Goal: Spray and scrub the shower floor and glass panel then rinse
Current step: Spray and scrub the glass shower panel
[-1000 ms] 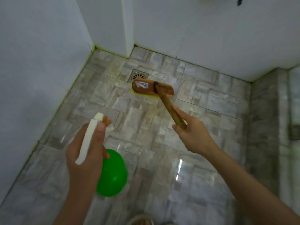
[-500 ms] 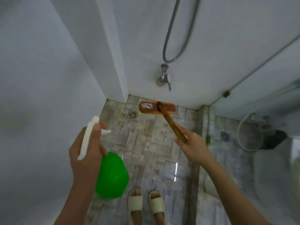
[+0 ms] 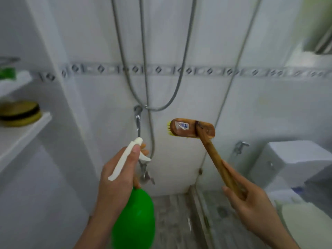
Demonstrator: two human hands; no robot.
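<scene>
The shower floor (image 3: 170,214), visible only as a narrow strip at the bottom of the view, was laid in mottled grey stone-pattern tiles with a wet sheen. The glass panel (image 3: 260,114) stood on the right of the stall, its thin edge running down at a slant to a raised kerb at the floor. The left hand (image 3: 116,177) gripped a spray bottle (image 3: 134,221) by the neck, thumb laid along the white plastic trigger head, the rounded glossy green body hanging below the fist. The right hand (image 3: 251,205) was closed around the long, round wooden handle of a scrub brush (image 3: 192,130), held up in the air before the wall; its oblong brown head carried a small label and short yellow bristles. Behind both, smooth white wall tiles carried a grey patterned border band (image 3: 100,69). A grey metal shower hose (image 3: 161,108) looped down beside a chrome valve (image 3: 138,112). A white shelf (image 3: 23,133) on the left bore a blurred round yellow-and-black item. A white toilet cistern (image 3: 296,155) showed beyond the glass.
</scene>
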